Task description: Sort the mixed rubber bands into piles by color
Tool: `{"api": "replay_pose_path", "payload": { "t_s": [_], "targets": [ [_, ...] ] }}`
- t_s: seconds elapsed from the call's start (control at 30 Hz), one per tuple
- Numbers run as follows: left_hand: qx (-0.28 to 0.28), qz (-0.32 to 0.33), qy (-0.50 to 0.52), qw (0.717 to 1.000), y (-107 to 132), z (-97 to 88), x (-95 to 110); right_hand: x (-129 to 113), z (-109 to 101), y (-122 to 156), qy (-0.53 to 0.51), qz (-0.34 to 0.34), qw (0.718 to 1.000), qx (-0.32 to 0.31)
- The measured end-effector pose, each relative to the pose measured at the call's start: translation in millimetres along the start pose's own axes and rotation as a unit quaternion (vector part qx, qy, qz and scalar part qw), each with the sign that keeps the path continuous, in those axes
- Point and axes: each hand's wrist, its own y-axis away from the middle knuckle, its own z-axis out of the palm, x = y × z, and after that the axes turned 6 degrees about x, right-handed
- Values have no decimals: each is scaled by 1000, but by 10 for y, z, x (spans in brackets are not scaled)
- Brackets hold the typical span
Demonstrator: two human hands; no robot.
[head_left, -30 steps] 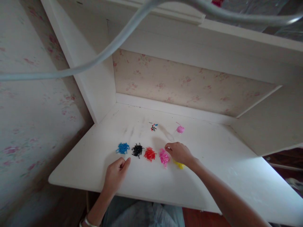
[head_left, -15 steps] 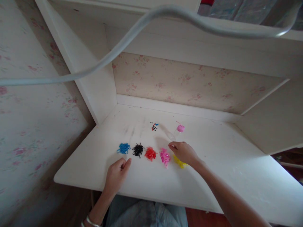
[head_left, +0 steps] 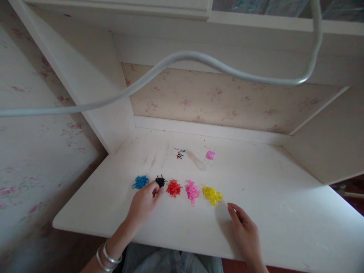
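Note:
Five small heaps of plastic bits lie in a row on the white desk (head_left: 284,212): blue (head_left: 140,182), black (head_left: 160,181), red (head_left: 173,188), pink (head_left: 192,190) and yellow (head_left: 212,195). My left hand (head_left: 145,203) reaches to the black heap, its fingers curled and touching the heap's near edge. My right hand (head_left: 247,233) rests on the desk in front of and to the right of the yellow heap, fingers loosely stretched, holding nothing.
Farther back lie a few mixed loose bits (head_left: 179,153) and a clear small bottle with a pink cap (head_left: 206,160) on its side. A grey cable (head_left: 199,60) hangs across the view. Shelf walls stand left, right and above.
My right hand drew back from the pink and yellow heaps to the desk's front. My left hand moved forward to the black heap. The view tilted slightly.

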Motion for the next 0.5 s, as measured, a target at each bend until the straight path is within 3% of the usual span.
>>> {"api": "replay_pose_path", "payload": {
  "t_s": [0.1,0.2,0.33,0.5],
  "targets": [
    [-34,40,-49,997,-382,48,326,-11,44,-9,9,-18,1000,-6],
    [-66,31,-83,994,-779,220,488,-17,72,-60,14,-31,999,-21],
    [-73,10,-104,992,-1169,489,486,15,73,-84,5,-51,998,-37],
    [-58,3,-122,991,-1367,698,477,32,87,-85,-2,-52,998,-33]
  ]
}}
